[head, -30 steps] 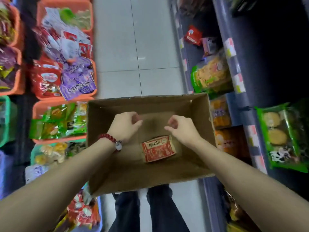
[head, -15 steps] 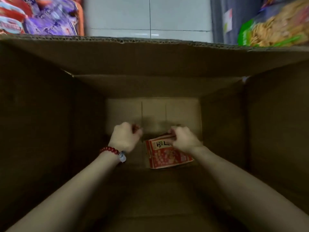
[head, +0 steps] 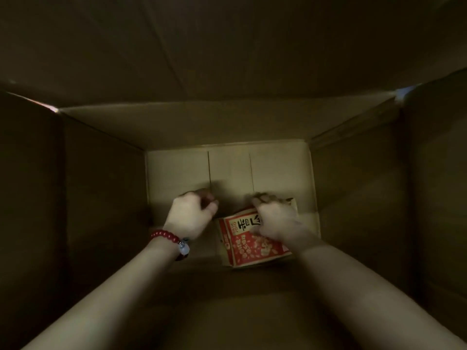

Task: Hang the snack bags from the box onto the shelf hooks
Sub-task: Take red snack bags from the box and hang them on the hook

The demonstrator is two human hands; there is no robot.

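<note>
A red and white snack bag [head: 249,242] lies on the bottom of a deep cardboard box [head: 227,170]. My right hand [head: 274,218] rests on the bag's upper part, fingers curled over its far edge and gripping it. My left hand [head: 193,215] hovers just left of the bag with fingers curled and nothing in them; a red bead bracelet [head: 168,239] is on that wrist. The shelf hooks are out of sight.
The dark box walls [head: 101,198] fill the whole view on all sides. Both forearms reach down into the box from the near edge. The box bottom shows bare cardboard beyond the hands.
The view has sunk deep into the box, so the shop floor and shelves are gone. My right hand has closed over the top of the snack bag.
</note>
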